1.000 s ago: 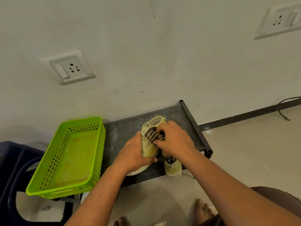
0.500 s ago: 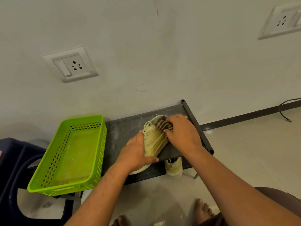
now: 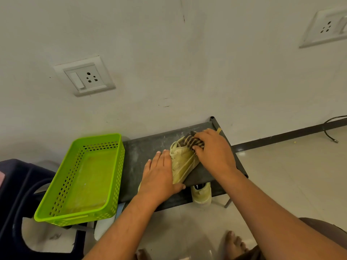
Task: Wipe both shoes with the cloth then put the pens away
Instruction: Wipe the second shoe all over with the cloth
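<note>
A pale yellow-green shoe lies tilted on its side on the dark shelf. My left hand rests against its left side with straight fingers, the thumb lying across the toe end. My right hand grips a dark striped cloth and presses it on the shoe's heel opening. The second shoe stands lower down, under the shelf's front edge. No pens are clearly in view; a small yellow tip peeks out behind my right hand.
A bright green perforated basket with nothing in it sits left of the shelf, partly on a dark blue stool. The wall with two sockets stands just behind. A black cable lies on the tiled floor at right. My bare foot is below.
My right hand slid the cloth along the shoe toward the heel, away from me. My left fingers lifted off the shoe's top and straightened beside it.
</note>
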